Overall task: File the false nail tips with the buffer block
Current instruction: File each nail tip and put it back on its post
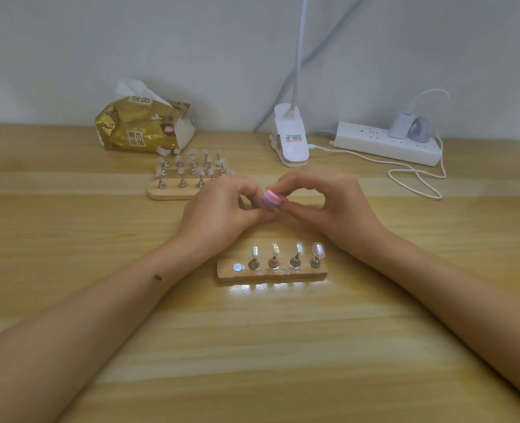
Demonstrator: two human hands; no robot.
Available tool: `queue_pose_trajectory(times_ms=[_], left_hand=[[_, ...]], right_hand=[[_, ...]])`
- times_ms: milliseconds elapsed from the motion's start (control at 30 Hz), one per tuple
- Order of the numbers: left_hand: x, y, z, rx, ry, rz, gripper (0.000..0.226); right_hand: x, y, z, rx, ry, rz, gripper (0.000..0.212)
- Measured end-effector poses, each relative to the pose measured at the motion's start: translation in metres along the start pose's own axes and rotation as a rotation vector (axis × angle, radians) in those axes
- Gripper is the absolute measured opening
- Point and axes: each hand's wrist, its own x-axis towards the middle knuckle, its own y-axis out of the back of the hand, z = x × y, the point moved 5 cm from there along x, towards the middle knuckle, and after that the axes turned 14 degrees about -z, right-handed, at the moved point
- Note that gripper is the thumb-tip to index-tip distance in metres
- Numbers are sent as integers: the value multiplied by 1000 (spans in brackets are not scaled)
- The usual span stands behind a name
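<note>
Buffer block [272, 200]: pinched by right hand [319, 206]; left hand [222, 215] curled against that grip, hold unclear. Advise short, light strokes.

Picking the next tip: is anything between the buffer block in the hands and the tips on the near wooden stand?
Nothing visible does. Bare table separates the buffer block from the nail tips on the near stand.

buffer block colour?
Pink, white and purple layers on the buffer block; head view.
</note>
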Motion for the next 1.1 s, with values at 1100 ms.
queue_pose_trajectory(times_ms=[1100], left_hand=[[-77,27,9,-242,-126,-268,42]], right_hand=[[-4,-4,0,112,-83,-131,22]])
